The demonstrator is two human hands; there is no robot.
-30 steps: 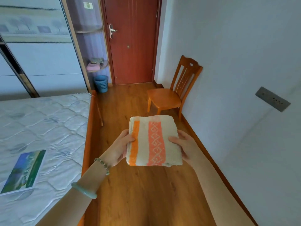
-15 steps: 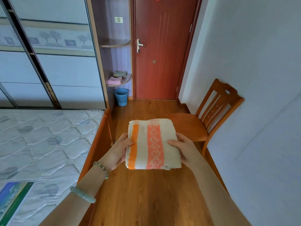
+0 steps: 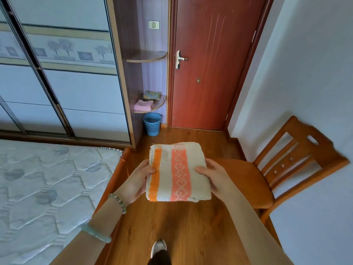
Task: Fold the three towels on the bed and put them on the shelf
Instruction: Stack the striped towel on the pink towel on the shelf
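Observation:
A folded cream towel with orange and pink stripes point(image 3: 177, 171) is held flat in front of me above the wooden floor. My left hand point(image 3: 136, 181) grips its left edge and my right hand point(image 3: 214, 177) grips its right edge. Ahead, the lower corner shelf point(image 3: 159, 105) beside the door carries a folded pink towel point(image 3: 143, 105) and a folded patterned towel point(image 3: 151, 95) behind it. The bed point(image 3: 47, 188) lies to my left with a bare quilted mattress.
A blue wastebasket point(image 3: 152, 123) stands under the shelf. A wooden chair point(image 3: 277, 173) sits against the right wall. A red door point(image 3: 206, 64) is straight ahead, a sliding wardrobe point(image 3: 57, 73) on the left. My foot point(image 3: 158, 247) shows on the floor below.
I have walked along the bed toward the door and shelf. The shelf, basket and chair appear closer; the booklet on the mattress has left view. Both hands keep the towel.

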